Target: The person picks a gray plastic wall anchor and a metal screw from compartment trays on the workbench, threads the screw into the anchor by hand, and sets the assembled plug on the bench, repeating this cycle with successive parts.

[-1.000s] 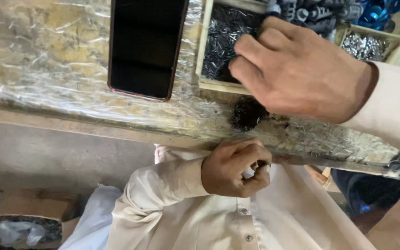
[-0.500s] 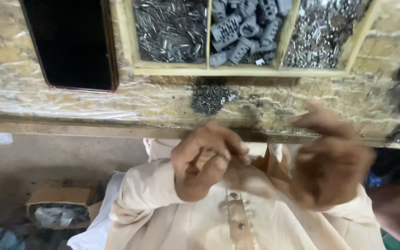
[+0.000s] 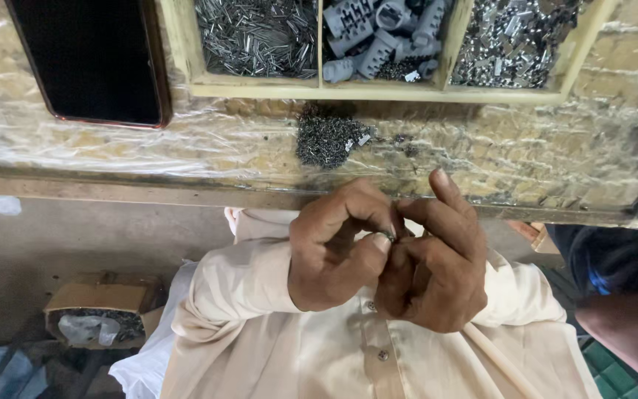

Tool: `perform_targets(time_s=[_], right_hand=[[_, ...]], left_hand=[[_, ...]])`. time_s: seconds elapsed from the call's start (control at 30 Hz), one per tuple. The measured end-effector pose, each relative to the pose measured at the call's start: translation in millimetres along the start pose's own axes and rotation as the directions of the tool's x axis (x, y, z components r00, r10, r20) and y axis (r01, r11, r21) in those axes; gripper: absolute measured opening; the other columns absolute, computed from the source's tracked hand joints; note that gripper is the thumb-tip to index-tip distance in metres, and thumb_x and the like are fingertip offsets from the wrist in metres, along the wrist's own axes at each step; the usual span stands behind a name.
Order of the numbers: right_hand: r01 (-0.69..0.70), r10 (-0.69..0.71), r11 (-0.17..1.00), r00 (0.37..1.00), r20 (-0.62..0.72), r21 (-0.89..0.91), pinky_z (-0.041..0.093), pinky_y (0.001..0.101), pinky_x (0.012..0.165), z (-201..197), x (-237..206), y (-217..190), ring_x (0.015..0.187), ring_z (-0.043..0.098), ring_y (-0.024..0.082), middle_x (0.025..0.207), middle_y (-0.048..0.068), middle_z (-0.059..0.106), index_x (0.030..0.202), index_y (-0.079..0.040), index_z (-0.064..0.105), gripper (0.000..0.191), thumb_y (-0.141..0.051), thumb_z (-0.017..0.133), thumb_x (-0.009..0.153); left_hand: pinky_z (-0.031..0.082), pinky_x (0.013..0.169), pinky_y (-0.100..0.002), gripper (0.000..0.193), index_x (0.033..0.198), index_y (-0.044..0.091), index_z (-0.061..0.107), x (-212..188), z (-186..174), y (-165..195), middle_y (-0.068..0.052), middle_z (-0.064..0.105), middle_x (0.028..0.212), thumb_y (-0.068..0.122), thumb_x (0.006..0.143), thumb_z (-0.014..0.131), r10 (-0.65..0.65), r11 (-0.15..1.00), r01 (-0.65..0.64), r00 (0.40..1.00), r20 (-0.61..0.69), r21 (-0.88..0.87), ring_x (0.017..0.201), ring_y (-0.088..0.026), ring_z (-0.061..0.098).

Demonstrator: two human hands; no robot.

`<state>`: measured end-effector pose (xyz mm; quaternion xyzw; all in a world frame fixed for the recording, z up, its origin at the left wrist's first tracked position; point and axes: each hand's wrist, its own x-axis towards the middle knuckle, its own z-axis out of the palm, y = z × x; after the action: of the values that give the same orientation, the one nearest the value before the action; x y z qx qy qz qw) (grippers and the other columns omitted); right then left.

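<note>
A cardboard box (image 3: 101, 310) sits on the floor, well below and to the left of the wooden tray (image 3: 378, 90); it is brown, open on one side, with crumpled clear plastic showing inside; no label on it can be made out. The tray itself is pale wood with three compartments in view: thin metal pins (image 3: 256, 37) in the left one, grey plastic pieces (image 3: 382, 33) in the middle, shiny metal clips (image 3: 515, 37) in the right. A black phone (image 3: 90, 59) with a reddish edge lies screen-up just left of the tray; a small heap of dark metal bits (image 3: 326, 139) lies just below it.

The table (image 3: 518, 159) under the tray is rough chipboard wrapped in wrinkled clear film, with a worn wooden front edge; the floor (image 3: 75, 236) beyond is bare grey concrete.

Below the tray and off the table edge, the left hand (image 3: 337, 247) and right hand (image 3: 433, 258) meet over the cream shirt (image 3: 319, 355); fingertips of both pinch one tiny metal part (image 3: 390, 236) between them, well below the heap.

Half a second ago the hands were apart and blurred, the right one open to the side; now they are touching and both closed on the part; the tray, phone and heap lie as before.
</note>
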<state>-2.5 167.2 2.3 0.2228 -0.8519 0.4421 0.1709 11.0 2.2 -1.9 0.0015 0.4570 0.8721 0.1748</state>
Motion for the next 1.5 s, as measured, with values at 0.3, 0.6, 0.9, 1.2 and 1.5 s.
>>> perform_targets(time_s=[0.3, 0.6, 0.9, 1.2, 1.5], right_hand=[[0.137, -0.149, 0.989, 0.92, 0.361, 0.06, 0.055, 0.0534, 0.101, -27, 20, 10, 0.103, 0.069, 0.045, 0.103, 0.034, 0.065, 0.103, 0.011, 0.055, 0.025, 0.003, 0.074, 0.089], [-0.354, 0.206, 0.88, 0.885, 0.418, 0.315, 0.061, 0.0421, 0.095, -43, 14, 17, 0.111, 0.071, 0.028, 0.12, 0.027, 0.062, 0.105, 0.002, 0.055, 0.027, 0.003, 0.077, 0.089], [0.488, -0.291, 0.841, 0.772, 0.565, -0.233, 0.049, 0.0531, 0.096, -63, 136, 55, 0.096, 0.062, 0.036, 0.109, 0.018, 0.066, 0.111, 0.006, 0.065, 0.03, -0.012, 0.077, 0.09], [0.635, -0.338, 0.748, 0.613, 0.714, -0.192, 0.045, 0.0428, 0.084, -14, 208, 40, 0.099, 0.057, 0.032, 0.116, 0.019, 0.057, 0.111, 0.005, 0.062, 0.029, 0.001, 0.072, 0.085], [-0.22, -0.008, 0.939, 0.752, 0.66, 0.263, 0.058, 0.0435, 0.089, -54, 73, 10, 0.102, 0.067, 0.032, 0.11, 0.021, 0.063, 0.119, 0.011, 0.062, 0.041, 0.005, 0.075, 0.081]], left_hand=[[0.052, 0.082, -0.026, 0.006, 0.113, 0.0, 0.058, -8, -4, 2, -0.01, 0.06, 0.109, 0.005, 0.109, 0.058, 0.129, 0.989, -0.125, 0.991, -0.047, 0.08, 0.088, -0.013, 0.057], [0.054, 0.08, -0.026, 0.014, 0.113, 0.0, 0.062, 1, -6, 4, -0.011, 0.064, 0.106, 0.011, 0.104, 0.065, 0.083, 0.976, -0.086, 0.996, 0.024, 0.201, 0.091, -0.013, 0.063], [0.061, 0.081, -0.028, 0.009, 0.109, -0.002, 0.061, 8, -15, 0, -0.014, 0.067, 0.107, 0.003, 0.102, 0.063, 0.173, 0.95, -0.163, 0.985, -0.016, 0.266, 0.092, -0.017, 0.07], [0.062, 0.086, -0.031, 0.013, 0.108, -0.001, 0.061, 16, -30, 3, -0.015, 0.07, 0.108, 0.002, 0.096, 0.065, 0.246, 0.9, -0.277, 0.96, 0.133, 0.336, 0.094, -0.021, 0.073], [0.049, 0.07, -0.027, 0.008, 0.104, 0.001, 0.061, 1, -19, 12, -0.008, 0.062, 0.095, 0.008, 0.1, 0.064, -0.051, 0.999, 0.048, 0.983, 0.174, 0.022, 0.076, -0.014, 0.058]])
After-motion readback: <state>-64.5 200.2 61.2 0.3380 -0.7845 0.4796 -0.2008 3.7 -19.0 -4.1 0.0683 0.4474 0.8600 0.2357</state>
